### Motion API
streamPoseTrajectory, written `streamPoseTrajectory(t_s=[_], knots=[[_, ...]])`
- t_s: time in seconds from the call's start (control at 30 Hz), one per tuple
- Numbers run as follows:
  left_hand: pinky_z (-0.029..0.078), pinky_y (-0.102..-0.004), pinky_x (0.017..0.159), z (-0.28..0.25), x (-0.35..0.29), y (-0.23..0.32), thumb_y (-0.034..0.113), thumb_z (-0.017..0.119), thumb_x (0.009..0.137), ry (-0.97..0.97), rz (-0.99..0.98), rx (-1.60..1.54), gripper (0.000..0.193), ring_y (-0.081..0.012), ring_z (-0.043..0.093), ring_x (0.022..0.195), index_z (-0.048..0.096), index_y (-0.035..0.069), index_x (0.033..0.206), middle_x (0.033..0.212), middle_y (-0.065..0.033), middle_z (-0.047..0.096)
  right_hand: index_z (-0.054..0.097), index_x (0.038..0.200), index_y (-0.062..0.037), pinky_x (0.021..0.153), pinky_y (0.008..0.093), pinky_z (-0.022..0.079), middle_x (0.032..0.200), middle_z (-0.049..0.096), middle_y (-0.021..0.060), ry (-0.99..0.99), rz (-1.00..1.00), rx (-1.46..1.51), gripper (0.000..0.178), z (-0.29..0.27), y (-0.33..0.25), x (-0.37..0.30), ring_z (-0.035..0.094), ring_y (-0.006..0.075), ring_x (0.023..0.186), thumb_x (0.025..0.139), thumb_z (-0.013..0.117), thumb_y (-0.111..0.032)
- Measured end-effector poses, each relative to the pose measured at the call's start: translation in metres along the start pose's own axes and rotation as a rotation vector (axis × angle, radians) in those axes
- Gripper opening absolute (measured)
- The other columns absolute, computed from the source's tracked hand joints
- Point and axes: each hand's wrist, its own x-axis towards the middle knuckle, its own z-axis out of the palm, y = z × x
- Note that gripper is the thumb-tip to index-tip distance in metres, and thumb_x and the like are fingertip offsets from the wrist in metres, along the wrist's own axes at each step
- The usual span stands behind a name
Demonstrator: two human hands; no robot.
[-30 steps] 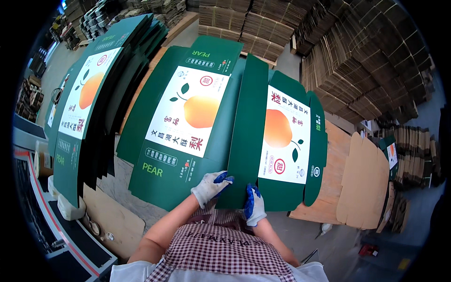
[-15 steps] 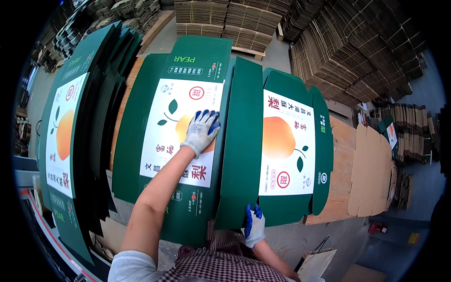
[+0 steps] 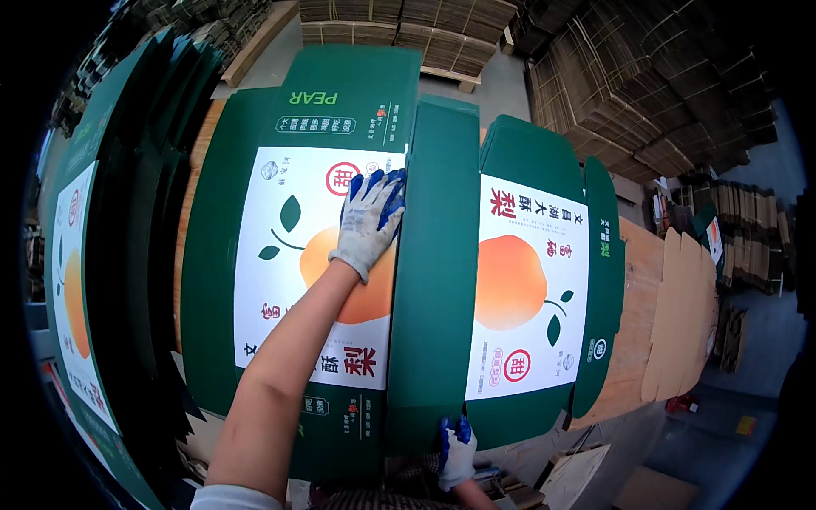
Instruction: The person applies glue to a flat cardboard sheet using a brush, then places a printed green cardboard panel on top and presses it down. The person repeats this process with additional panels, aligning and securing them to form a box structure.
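A green printed carton blank (image 3: 217,221) lies in front of me, with an orange pear on its white panel. Beside it on the right, a narrow plain green panel (image 3: 431,280) adjoins a second white pear panel (image 3: 531,336). My left hand (image 3: 371,223), in a white glove with blue fingertips, rests spread on the left print near that panel's edge. At the near edge of the green cardboard, my right hand (image 3: 457,450), gloved alike, has its fingers bent over the rim. Its thumb and the underside are hidden.
Several more green blanks (image 3: 81,280) stand stacked on the left. A wooden board (image 3: 637,297) shows beneath the cartons, with brown cardboard (image 3: 682,319) at its right end. Bundled flat cardboard (image 3: 637,93) is piled behind, some on a pallet (image 3: 438,81).
My view has come closer to the cartons. The narrow green panel now lies flatter against the left print. My left hand has slid slightly away from me; my right stays at the near edge.
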Motion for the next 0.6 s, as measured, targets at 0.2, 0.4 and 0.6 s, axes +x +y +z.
streamPoseTrajectory(t_s=[0.2, 0.4, 0.6], knots=[[0.019, -0.0405, 0.104, -0.0043, 0.0021, 0.005, 0.024, 0.051, 0.081, -0.01, 0.028, 0.032, 0.044, -0.0297, 0.033, 0.122, 0.045, 0.009, 0.122, 0.125, -0.0114, 0.045, 0.055, 0.103, 0.0027, 0.063, 0.0227, 0.043, 0.085, 0.056, 0.0014, 0.1, -0.017, 0.1, 0.023, 0.0012, 0.0066, 0.0028, 0.052, 0.009, 0.07, 0.08, 0.052, 0.001], [0.014, -0.0417, 0.106, 0.0001, 0.0014, 0.0012, 0.032, 0.047, 0.082, -0.045, 0.041, 0.107, 0.045, -0.0261, 0.029, 0.124, 0.043, 0.014, 0.124, 0.129, -0.0068, 0.041, 0.055, 0.1, 0.0029, 0.065, 0.0228, 0.043, 0.086, 0.056, 0.0022, 0.12, 0.036, 0.045, 0.022, 0.0039, 0.0019, 0.0003, 0.051, 0.009, 0.072, 0.079, 0.054, -0.003], [0.013, -0.0419, 0.106, 0.0001, 0.0013, 0.0044, 0.034, 0.047, 0.082, -0.054, 0.046, 0.16, 0.045, -0.0252, 0.028, 0.125, 0.044, 0.015, 0.123, 0.129, -0.0056, 0.041, 0.055, 0.096, 0.0026, 0.062, 0.0226, 0.044, 0.082, 0.055, 0.0018, 0.121, -0.014, 0.078, 0.019, 0.0069, 0.0003, 0.0007, 0.051, 0.0086, 0.068, 0.078, 0.056, -0.002]])
